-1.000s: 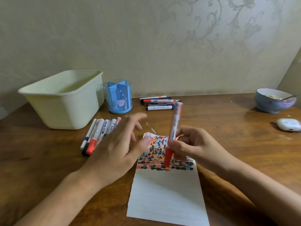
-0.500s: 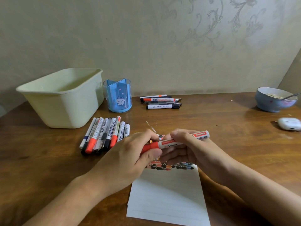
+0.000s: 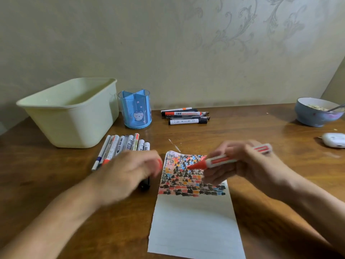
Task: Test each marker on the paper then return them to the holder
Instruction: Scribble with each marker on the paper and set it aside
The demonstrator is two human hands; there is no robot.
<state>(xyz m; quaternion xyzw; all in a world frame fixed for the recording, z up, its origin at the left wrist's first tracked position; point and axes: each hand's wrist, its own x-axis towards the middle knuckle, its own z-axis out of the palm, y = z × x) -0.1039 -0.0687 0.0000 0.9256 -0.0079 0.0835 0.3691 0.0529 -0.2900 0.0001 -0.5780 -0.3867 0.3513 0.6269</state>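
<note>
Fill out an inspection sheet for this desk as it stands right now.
Surface: wooden table, bare in patches.
Job's things: red marker uncapped, tip over the paper, whose top part is covered in colour patches; blue holder upright with no markers seen in it; row of markers beside it; second group of markers near the wall.
Clutter: green bin, bowl with a spoon, white case.
Grippers: right hand grips the red marker; left hand blurred, something red at its fingertips, probably the cap.
Cables: nothing seen.
Surroundings: patterned wall.
</note>
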